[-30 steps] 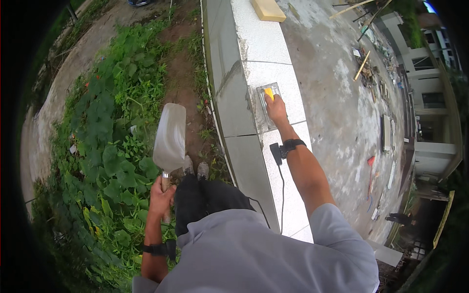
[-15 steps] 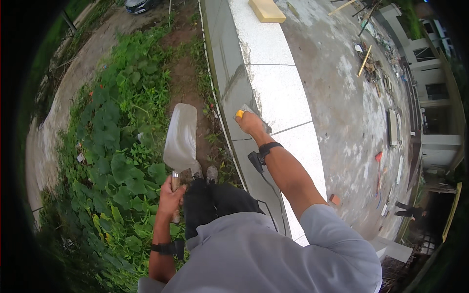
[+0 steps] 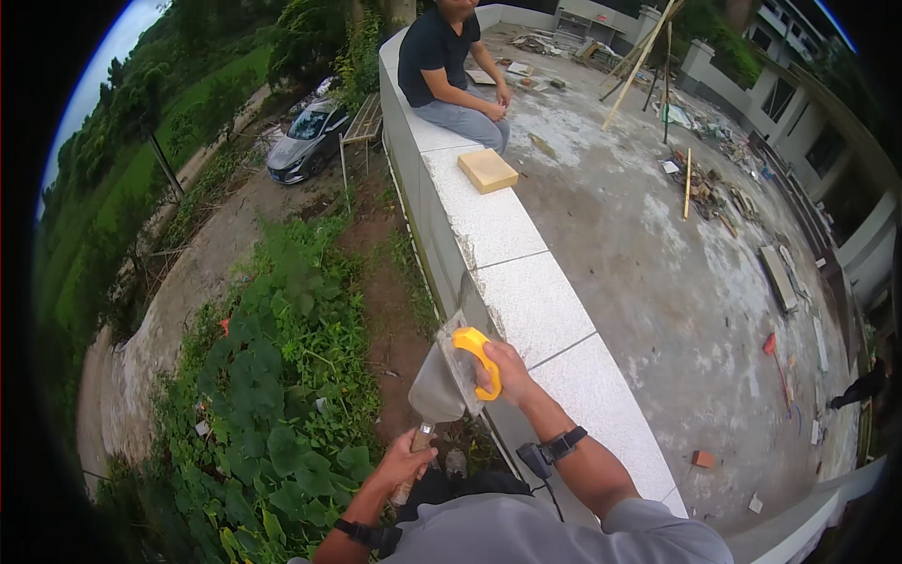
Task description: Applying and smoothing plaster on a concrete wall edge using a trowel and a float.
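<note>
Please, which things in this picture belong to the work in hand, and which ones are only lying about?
Belonging to the work:
broad metal trowel, in the left fingers
yellow-handled float, in the right fingers
white-topped wall beside them

Apparently just lying about:
orange brick
red-headed tool
cream block on the wall, though its role is unclear

The person wears a grey short-sleeved shirt (image 3: 507, 531), black pants (image 3: 484, 485) and black wrist straps (image 3: 567, 442) with little black boxes (image 3: 534, 460). A thin black cord (image 3: 553, 495) hangs down.
</note>
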A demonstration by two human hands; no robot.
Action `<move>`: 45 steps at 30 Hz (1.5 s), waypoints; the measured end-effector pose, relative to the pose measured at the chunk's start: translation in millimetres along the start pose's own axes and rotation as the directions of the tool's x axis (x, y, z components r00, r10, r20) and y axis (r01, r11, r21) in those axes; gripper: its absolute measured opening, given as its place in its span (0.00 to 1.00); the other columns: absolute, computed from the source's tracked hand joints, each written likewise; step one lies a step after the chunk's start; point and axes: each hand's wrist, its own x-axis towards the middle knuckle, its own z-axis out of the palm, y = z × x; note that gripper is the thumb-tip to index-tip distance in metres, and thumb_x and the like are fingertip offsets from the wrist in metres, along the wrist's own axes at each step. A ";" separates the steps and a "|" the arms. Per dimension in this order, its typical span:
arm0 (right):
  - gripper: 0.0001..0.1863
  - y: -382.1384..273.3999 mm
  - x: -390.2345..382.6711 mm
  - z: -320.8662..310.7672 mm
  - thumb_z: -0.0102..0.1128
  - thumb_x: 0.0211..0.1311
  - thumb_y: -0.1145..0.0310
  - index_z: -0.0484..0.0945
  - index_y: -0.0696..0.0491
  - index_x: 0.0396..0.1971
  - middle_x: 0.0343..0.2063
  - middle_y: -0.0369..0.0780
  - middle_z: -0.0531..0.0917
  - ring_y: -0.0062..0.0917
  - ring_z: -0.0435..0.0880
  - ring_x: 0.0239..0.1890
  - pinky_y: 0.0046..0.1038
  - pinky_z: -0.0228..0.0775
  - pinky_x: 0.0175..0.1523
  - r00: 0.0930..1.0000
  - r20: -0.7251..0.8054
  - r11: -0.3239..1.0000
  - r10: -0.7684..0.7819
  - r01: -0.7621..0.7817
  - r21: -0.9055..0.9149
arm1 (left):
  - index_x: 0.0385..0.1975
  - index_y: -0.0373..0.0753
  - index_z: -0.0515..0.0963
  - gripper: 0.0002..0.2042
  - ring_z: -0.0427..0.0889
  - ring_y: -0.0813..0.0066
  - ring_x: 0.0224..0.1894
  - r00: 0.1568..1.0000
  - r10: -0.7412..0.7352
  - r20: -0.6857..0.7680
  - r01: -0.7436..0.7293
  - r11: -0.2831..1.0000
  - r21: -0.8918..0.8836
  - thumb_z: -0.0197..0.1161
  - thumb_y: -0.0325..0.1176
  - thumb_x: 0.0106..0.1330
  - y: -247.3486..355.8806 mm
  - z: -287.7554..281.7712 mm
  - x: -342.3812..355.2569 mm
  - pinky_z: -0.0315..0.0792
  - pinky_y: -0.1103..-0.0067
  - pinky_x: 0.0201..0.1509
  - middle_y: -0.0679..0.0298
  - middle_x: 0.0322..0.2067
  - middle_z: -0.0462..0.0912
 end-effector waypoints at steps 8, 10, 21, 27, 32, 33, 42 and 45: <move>0.22 53.2 -55.1 -50.7 0.49 0.73 0.50 0.74 0.57 0.33 0.13 0.35 0.72 0.18 0.68 0.13 0.22 0.60 0.21 0.962 -0.114 0.965 0.249 -0.257 -0.055 | 0.52 0.35 0.71 0.18 0.71 0.82 0.18 0.999 0.007 -0.039 -0.012 0.992 -0.127 0.64 0.29 0.64 18.3 1.4 -7.5 0.68 0.83 0.21 0.69 0.20 0.72; 0.21 66.5 -58.1 -62.0 0.48 0.73 0.52 0.74 0.57 0.34 0.16 0.35 0.74 0.19 0.71 0.14 0.22 0.63 0.22 0.963 -0.129 0.949 0.236 -0.257 -0.181 | 0.52 0.35 0.70 0.18 0.70 0.82 0.18 0.998 0.025 -0.060 -0.034 0.987 -0.155 0.64 0.28 0.64 19.9 -9.5 -9.0 0.68 0.82 0.21 0.69 0.20 0.72; 0.29 155.1 4.8 -59.8 0.54 0.63 0.74 0.54 0.58 0.62 0.44 0.47 0.82 0.31 0.84 0.43 0.34 0.76 0.47 0.989 -0.083 0.794 0.125 -0.149 -0.589 | 0.53 0.35 0.70 0.19 0.72 0.81 0.17 0.963 -0.021 -0.269 -0.005 0.995 -0.095 0.63 0.27 0.62 -6.3 -46.2 -28.0 0.69 0.80 0.19 0.69 0.21 0.73; 0.29 216.6 73.7 -66.2 0.59 0.58 0.70 0.56 0.64 0.55 0.32 0.59 0.82 0.56 0.81 0.36 0.50 0.73 0.43 0.882 -0.419 0.400 -0.216 -0.311 -0.862 | 0.54 0.35 0.69 0.20 0.71 0.81 0.16 0.928 -0.046 -0.370 0.014 0.996 -0.088 0.62 0.28 0.63 -17.4 -53.5 -30.6 0.67 0.82 0.18 0.69 0.21 0.72; 0.30 223.1 134.4 -96.3 0.60 0.58 0.70 0.56 0.65 0.55 0.27 0.57 0.82 0.55 0.82 0.33 0.51 0.73 0.40 0.734 -0.592 0.378 -0.333 -0.471 -0.797 | 0.53 0.34 0.69 0.19 0.70 0.80 0.15 0.915 -0.100 -0.391 0.094 0.995 -0.034 0.62 0.28 0.63 -20.1 -62.0 -31.4 0.67 0.82 0.18 0.69 0.20 0.72; 0.30 221.0 140.1 -102.3 0.60 0.58 0.70 0.56 0.65 0.56 0.26 0.57 0.82 0.55 0.83 0.32 0.51 0.73 0.39 0.703 -0.645 0.395 -0.300 -0.524 -0.754 | 0.53 0.33 0.69 0.19 0.71 0.80 0.15 0.911 -0.104 -0.400 0.103 0.994 -0.023 0.62 0.28 0.63 -20.4 -64.4 -31.8 0.67 0.82 0.18 0.68 0.20 0.72; 0.31 179.7 84.6 -77.9 0.60 0.57 0.72 0.56 0.62 0.57 0.27 0.58 0.81 0.55 0.82 0.30 0.51 0.72 0.36 0.576 -0.638 0.401 -0.510 -0.498 -0.769 | 0.53 0.33 0.69 0.19 0.71 0.81 0.16 0.948 -0.117 -0.297 0.124 0.992 0.005 0.62 0.28 0.63 -18.7 -85.6 -0.5 0.68 0.81 0.18 0.69 0.20 0.72; 0.29 136.1 37.7 -44.3 0.63 0.61 0.67 0.60 0.62 0.57 0.28 0.50 0.83 0.40 0.85 0.31 0.39 0.75 0.37 0.677 -0.582 0.665 -0.451 -0.180 -0.725 | 0.52 0.34 0.70 0.18 0.71 0.83 0.17 0.961 -0.089 -0.262 0.099 0.995 0.026 0.63 0.28 0.63 -13.6 -84.2 17.5 0.68 0.82 0.19 0.70 0.21 0.72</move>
